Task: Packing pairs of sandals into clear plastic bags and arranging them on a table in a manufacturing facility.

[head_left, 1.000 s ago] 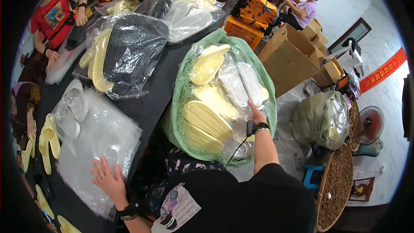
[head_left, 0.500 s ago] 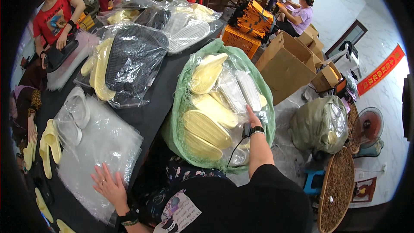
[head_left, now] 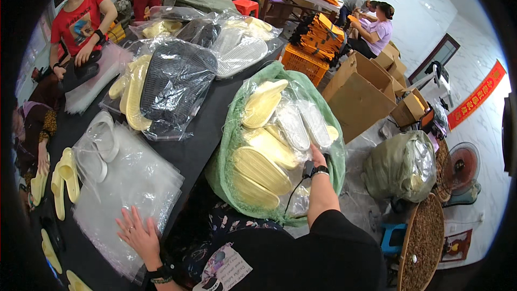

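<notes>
My left hand [head_left: 141,240] lies with fingers spread on a stack of clear plastic bags [head_left: 129,183] on the black table. A pair of white slippers [head_left: 102,140] rests at the stack's far end. My right hand [head_left: 319,159] reaches into a green woven sack [head_left: 232,129] beside the table, against the near end of bagged white slippers [head_left: 293,125]. Most of its fingers are hidden, so its grip is unclear. Bagged pale yellow slippers [head_left: 264,167] fill much of the sack around it.
Bagged black slippers [head_left: 175,86] lie farther up the table. Loose yellow slippers [head_left: 67,172] sit at the left, near another person's hand [head_left: 43,156]. A person in a red shirt [head_left: 81,19] holds dark slippers. Cardboard boxes [head_left: 358,94] and another filled sack [head_left: 401,167] stand right.
The view has shifted, so the scene sits slightly lower. Both hands stay at about the same places, and the person in red has lowered the dark slippers.
</notes>
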{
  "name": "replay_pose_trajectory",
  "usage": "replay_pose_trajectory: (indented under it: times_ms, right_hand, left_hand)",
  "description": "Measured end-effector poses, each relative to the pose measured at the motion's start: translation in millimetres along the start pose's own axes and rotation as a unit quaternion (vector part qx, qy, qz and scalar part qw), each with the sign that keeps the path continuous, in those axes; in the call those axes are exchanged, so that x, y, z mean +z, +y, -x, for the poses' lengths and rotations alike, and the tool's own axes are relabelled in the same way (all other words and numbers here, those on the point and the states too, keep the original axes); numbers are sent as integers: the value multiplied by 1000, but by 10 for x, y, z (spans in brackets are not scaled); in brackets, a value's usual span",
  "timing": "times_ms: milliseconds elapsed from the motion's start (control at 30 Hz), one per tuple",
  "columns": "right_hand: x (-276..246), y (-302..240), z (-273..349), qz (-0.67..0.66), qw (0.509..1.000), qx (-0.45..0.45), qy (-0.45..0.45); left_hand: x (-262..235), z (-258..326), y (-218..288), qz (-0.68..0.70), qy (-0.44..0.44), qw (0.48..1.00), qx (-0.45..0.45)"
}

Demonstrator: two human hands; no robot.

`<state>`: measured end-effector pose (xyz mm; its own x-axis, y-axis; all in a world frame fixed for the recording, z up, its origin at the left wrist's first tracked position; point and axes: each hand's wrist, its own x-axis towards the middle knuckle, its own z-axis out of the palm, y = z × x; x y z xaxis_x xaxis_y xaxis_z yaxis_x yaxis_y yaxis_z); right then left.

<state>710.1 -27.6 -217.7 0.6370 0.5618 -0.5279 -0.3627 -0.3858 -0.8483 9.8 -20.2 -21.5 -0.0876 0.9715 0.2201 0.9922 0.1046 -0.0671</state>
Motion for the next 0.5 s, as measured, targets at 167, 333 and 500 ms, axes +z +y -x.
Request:
replay_pose_trajectory:
  times_ms: [167,333,500]
  right_hand:
    - [-45,-47,433,-138,989,-19,-50]
    - [-51,-330,864,-250,965,-74,6]
    - [-245,-598,984,-244,957,-157,-10]
  left_hand:
    - [-69,8,21,6,-11,1000,2]
    - [-18,12,-8,6,-13,1000,5]
    - [-44,4,31,4,-2,1000,9]
